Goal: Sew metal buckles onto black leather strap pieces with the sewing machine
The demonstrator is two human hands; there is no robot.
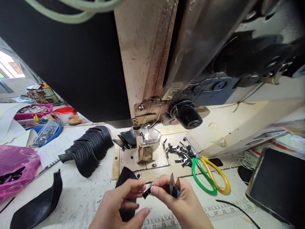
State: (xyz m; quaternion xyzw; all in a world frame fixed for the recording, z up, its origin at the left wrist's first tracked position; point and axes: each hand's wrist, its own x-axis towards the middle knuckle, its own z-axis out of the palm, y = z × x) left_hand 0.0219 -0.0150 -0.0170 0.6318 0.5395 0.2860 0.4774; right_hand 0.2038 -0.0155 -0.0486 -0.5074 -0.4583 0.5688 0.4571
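Note:
My right hand (pixel 177 197) pinches a small black strap with a metal buckle (pixel 148 190) between thumb and forefinger. Small thread snips (pixel 175 186) also rest in that hand, their blades pointing up. Beside it on the left, my left hand (pixel 124 203) has its thumb and fingers apart, the fingertips near the strap's end. A black leather piece (pixel 126 175) lies under and behind my left hand, partly hidden by it. The sewing machine's post (pixel 145 149) stands just beyond both hands.
Black leather pieces (pixel 89 149) fan out at left, near another stack (pixel 38 203) and a pink bag (pixel 16 168). Small buckled straps (pixel 182 152) lie right of the post, beside green and yellow-handled scissors (pixel 211 175). A dark tray (pixel 276 187) sits far right. The machine head (pixel 147 63) hangs above.

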